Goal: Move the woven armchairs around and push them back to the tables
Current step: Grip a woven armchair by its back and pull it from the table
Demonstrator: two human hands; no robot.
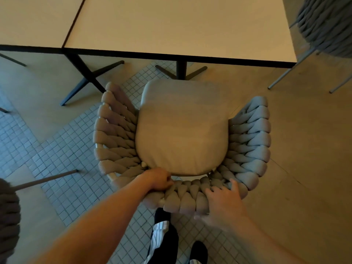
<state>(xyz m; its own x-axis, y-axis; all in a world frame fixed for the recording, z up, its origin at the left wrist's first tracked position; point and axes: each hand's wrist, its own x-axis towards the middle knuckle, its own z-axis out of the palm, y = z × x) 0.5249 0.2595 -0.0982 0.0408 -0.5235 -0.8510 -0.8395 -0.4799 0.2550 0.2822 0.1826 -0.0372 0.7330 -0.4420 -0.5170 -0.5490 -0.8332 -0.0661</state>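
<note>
Underfoot, a floor [308, 141] of smooth beige slabs meets a patch of small square grey tiles [62, 149]. Both hands are on the back rim of the grey chunky-woven armchair with a beige seat cushion [182, 134]: the left hand [159, 180] curls over the weave and grips it, the right hand [223, 201] lies beside it, fingers spread flat on the braid. Just beyond the grip, the chair's front faces a cream square table with black edging [171, 25], its black pedestal base [181, 72] directly ahead. A second matching table [32, 20] butts up far left. Another woven armchair [327, 29] stands far right.
</note>
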